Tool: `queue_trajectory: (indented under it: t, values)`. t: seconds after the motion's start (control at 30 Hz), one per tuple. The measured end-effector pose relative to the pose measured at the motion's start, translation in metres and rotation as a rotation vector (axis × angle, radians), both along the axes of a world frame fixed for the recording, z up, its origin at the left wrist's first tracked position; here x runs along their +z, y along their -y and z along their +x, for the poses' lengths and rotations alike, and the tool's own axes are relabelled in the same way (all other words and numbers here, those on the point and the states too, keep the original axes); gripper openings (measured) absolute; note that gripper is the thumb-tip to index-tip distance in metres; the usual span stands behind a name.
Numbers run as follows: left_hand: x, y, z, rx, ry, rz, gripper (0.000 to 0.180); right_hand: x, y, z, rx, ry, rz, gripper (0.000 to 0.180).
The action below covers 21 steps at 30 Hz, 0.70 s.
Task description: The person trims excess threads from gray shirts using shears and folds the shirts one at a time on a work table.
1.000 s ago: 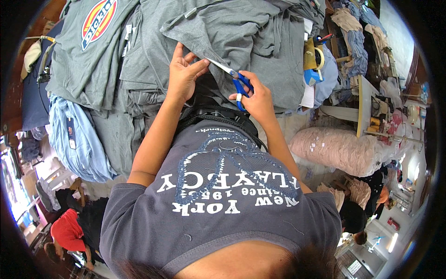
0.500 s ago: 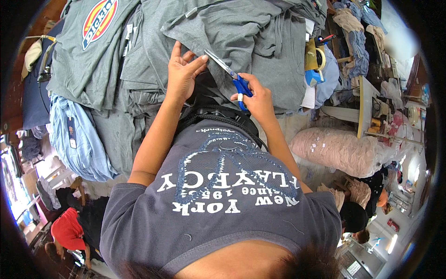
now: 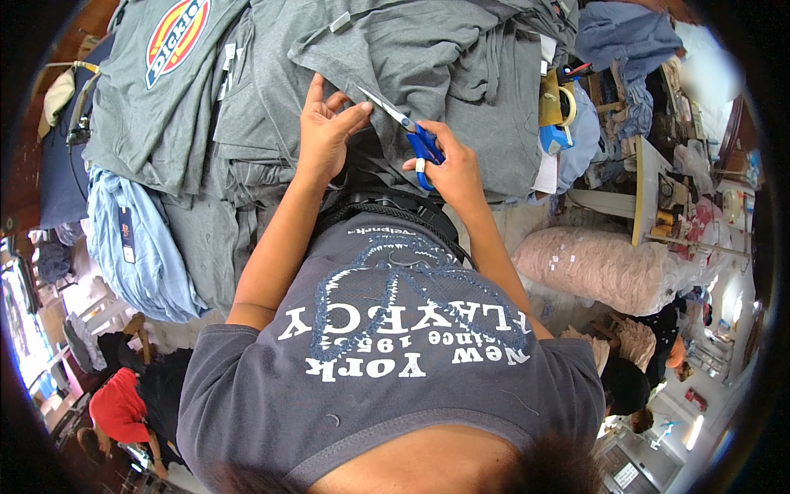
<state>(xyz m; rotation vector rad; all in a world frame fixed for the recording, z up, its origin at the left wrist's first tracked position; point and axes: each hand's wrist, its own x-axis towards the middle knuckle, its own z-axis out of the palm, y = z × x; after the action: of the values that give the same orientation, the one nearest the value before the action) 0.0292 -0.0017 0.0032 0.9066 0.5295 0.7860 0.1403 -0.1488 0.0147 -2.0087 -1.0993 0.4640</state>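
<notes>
A grey T-shirt (image 3: 387,45) lies rumpled on a pile of grey shirts, its near edge folded into a point. At that edge is my left hand (image 3: 326,132), palm turned up, index finger reaching up to the cloth and thumb toward the scissors. It appears to pinch the shirt's edge, though the cloth partly covers the fingertips. My right hand (image 3: 454,169) grips blue-handled scissors (image 3: 424,146), fingers in the loops. Their silver blades point up and left, lying along the shirt's edge just above my left thumb.
A grey shirt with a round printed emblem (image 3: 176,41) lies to the left, above a hanging light-blue garment (image 3: 136,247). Right of the pile sit a tape roll (image 3: 568,105) and a blue box (image 3: 555,137). A wrapped pinkish bundle (image 3: 588,267) lies beyond. A person in red (image 3: 119,407) works at lower left.
My right hand and the scissors have shifted slightly left, and the blade tips now reach further over the shirt's edge. A blue garment has come into view at the upper right.
</notes>
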Motion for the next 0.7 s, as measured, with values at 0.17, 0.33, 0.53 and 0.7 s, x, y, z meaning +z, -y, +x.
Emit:
queue_trajectory:
  t: [0.17,0.33,0.53,0.7]
  values:
    - [-0.003,-0.010,0.000,0.062,-0.038,0.013,0.085,-0.010,0.007,-0.001,-0.043,-0.075,-0.031,0.053]
    - [-0.002,-0.007,0.000,-0.001,0.017,0.042,0.086,-0.005,-0.002,-0.004,-0.075,0.043,-0.023,0.055]
    - [0.001,-0.007,-0.001,-0.016,0.002,0.030,0.087,-0.009,-0.010,-0.003,-0.039,0.093,0.112,0.054]
    - [0.000,-0.007,0.000,0.013,0.022,0.046,0.086,-0.007,-0.003,-0.004,-0.048,-0.043,-0.028,0.053]
